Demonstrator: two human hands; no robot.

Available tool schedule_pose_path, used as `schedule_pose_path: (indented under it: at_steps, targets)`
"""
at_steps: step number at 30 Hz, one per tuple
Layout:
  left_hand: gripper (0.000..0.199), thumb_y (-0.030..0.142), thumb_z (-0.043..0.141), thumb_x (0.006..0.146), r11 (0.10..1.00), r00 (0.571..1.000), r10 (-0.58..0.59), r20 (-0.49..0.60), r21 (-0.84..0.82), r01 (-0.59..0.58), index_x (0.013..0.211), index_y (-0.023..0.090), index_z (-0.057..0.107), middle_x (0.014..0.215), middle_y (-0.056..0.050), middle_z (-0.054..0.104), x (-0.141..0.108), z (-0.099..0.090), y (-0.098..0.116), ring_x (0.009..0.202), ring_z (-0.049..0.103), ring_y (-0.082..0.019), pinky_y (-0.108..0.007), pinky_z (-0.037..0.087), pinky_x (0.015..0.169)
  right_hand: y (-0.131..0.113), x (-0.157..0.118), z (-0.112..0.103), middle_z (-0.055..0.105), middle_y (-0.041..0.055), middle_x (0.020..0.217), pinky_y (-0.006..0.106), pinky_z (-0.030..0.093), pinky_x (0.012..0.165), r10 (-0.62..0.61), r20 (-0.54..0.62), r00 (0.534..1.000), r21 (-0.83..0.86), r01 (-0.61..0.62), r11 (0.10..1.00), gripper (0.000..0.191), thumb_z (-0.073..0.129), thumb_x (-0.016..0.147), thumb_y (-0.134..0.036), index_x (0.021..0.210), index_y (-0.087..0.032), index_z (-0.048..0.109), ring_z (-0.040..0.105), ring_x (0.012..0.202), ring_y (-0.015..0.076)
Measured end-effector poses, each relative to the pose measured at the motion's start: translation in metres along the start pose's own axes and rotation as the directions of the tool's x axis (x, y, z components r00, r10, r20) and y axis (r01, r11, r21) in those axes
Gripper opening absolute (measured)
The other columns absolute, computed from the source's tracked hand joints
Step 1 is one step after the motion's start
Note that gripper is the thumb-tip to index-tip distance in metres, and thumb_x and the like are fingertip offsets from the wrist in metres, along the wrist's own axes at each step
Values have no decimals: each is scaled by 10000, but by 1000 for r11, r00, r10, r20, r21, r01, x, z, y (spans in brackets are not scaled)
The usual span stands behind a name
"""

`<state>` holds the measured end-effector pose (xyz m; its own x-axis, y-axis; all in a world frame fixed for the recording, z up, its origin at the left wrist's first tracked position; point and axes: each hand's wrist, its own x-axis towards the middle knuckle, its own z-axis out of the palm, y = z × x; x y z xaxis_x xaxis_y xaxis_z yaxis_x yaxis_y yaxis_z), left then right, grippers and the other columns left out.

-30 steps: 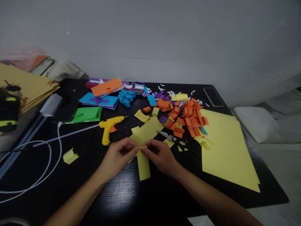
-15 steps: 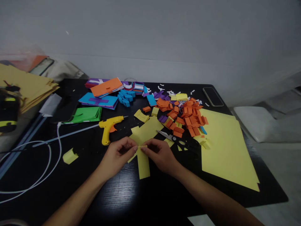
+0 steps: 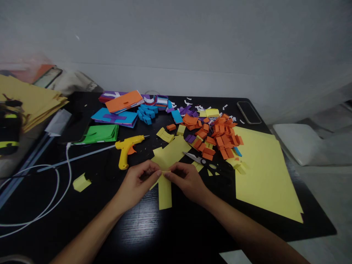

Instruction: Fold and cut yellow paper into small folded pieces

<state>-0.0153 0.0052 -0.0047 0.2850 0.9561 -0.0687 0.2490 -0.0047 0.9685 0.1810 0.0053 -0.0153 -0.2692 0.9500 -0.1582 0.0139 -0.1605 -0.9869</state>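
Note:
A narrow yellow paper strip (image 3: 165, 194) hangs toward me between my hands, its far end bent into a small fold at the fingertips. My left hand (image 3: 143, 178) pinches that fold from the left, thumb against forefinger. From the right, my right hand (image 3: 187, 179) grips the same end, thumb on top. Just beyond the fingers lie larger yellow paper pieces (image 3: 170, 152), partly covered by the hands. Scissors (image 3: 202, 160) with dark handles rest to the right of them, blades pointing left. Left of the pieces lies a yellow glue gun (image 3: 127, 148).
Folded orange paper pieces (image 3: 224, 137) are heaped at the back right, beside large yellow sheets (image 3: 264, 176). A phone (image 3: 249, 112) lies near the far edge. Coloured paper packets (image 3: 115, 117) stand back left. A white cable (image 3: 70, 179) loops at left, near a folded yellow piece (image 3: 81, 182).
The near end of the yellow strip has swung slightly left. Both hands keep their pinch at its folded end, almost in the same place.

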Motion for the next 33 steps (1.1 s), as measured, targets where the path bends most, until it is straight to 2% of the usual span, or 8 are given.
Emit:
schedule_pose_path:
  at_steps: [20, 26, 33]
  targets:
    - [220, 363, 639, 946, 999, 999, 16, -32, 51, -14, 828, 178, 660, 671, 39, 516, 1, 2, -2, 618, 468, -116, -218, 380, 560, 2, -1, 2, 669, -1, 716, 255, 463, 624, -21, -58, 998, -36, 19, 999, 206, 741, 858, -371, 798, -177, 702, 587, 658, 138]
    - [258, 405, 624, 961, 997, 1000, 0, 11, 78, -1, 858, 175, 681, 703, 11, 571, 1, 4, -1, 655, 511, -136, -230, 401, 579, 0, -3, 2, 681, 7, 719, 265, 478, 637, -35, -53, 998, -37, 33, 999, 221, 746, 860, -389, 784, -185, 706, 598, 664, 147]
    - [264, 408, 635, 959, 999, 1000, 0, 2, 45, 0, 848, 173, 684, 697, 14, 568, 0, 3, -2, 650, 504, -132, -229, 399, 582, 1, -3, 3, 680, 6, 711, 260, 476, 623, -30, -71, 997, -66, 25, 997, 234, 744, 861, -404, 781, -186, 709, 598, 656, 147]
